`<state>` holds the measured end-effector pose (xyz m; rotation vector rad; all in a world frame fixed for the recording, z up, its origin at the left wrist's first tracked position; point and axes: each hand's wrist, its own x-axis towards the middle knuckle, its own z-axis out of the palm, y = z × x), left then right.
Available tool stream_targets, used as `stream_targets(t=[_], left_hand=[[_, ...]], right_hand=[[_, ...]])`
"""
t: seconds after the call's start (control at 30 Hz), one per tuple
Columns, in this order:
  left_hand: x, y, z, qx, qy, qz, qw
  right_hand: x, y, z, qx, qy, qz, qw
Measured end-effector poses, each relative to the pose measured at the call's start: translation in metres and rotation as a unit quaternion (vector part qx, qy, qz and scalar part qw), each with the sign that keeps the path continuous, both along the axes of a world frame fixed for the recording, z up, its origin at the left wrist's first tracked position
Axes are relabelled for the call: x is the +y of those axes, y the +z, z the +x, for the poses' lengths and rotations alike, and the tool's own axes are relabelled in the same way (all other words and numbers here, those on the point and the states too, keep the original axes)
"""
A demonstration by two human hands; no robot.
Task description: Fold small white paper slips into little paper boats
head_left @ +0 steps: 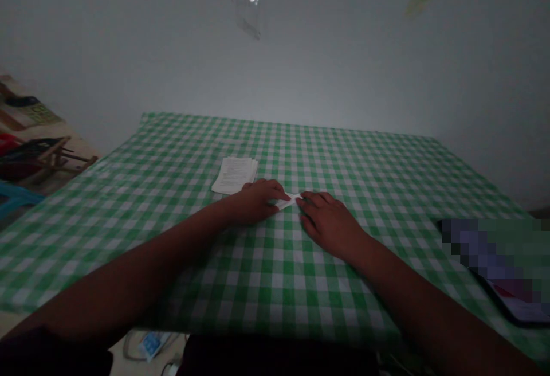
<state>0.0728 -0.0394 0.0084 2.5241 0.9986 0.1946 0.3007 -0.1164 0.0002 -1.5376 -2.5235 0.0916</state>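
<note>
A small folded piece of white paper point(290, 199) lies on the green-and-white checked tablecloth point(387, 181) near the middle of the table. My left hand point(256, 199) rests on its left part, fingers curled down and pressing on it. My right hand point(326, 219) lies on its right side, fingertips bent onto the paper's edge. Most of the paper is hidden under both hands. A stack of white paper sheets point(235, 174) lies just beyond my left hand.
A dark phone-like object point(511, 298), partly pixelated, lies at the table's right edge. Wooden furniture point(47, 158) and a blue item point(17, 198) stand on the floor at left. A grey wall rises behind the table. Small things lie on the floor under the near edge.
</note>
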Motion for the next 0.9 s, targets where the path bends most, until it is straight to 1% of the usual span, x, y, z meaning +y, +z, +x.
stream_targets(t=[0.1,0.2,0.3,0.4,0.53,0.67,0.77,0.9], left_hand=[[0.000,0.002,-0.005,-0.019,-0.023,-0.004,1.000],[-0.002,0.003,-0.008,-0.040,-0.032,-0.010,0.999],[-0.005,0.002,-0.006,-0.070,-0.052,-0.021,0.996],[-0.008,-0.001,-0.001,-0.095,-0.066,-0.005,0.993],[-0.010,-0.007,0.008,-0.089,-0.041,0.033,0.995],[-0.012,-0.011,0.014,-0.087,0.001,0.060,0.994],[-0.011,-0.013,0.015,-0.087,0.001,0.066,0.994],[-0.011,-0.015,0.014,-0.088,0.000,0.063,0.994]], right_hand=[[0.001,-0.002,0.001,0.002,-0.003,0.008,1.000],[0.001,-0.005,0.003,-0.005,-0.014,0.010,1.000],[0.003,-0.007,0.008,-0.010,-0.016,0.007,1.000],[0.007,-0.008,0.012,-0.007,-0.018,0.011,1.000],[0.012,-0.008,0.014,0.013,-0.012,0.024,1.000],[0.011,-0.006,0.011,0.033,0.025,0.035,0.999],[0.007,-0.003,0.009,0.034,0.060,0.040,0.997],[-0.001,0.002,0.007,0.026,0.100,0.023,0.994]])
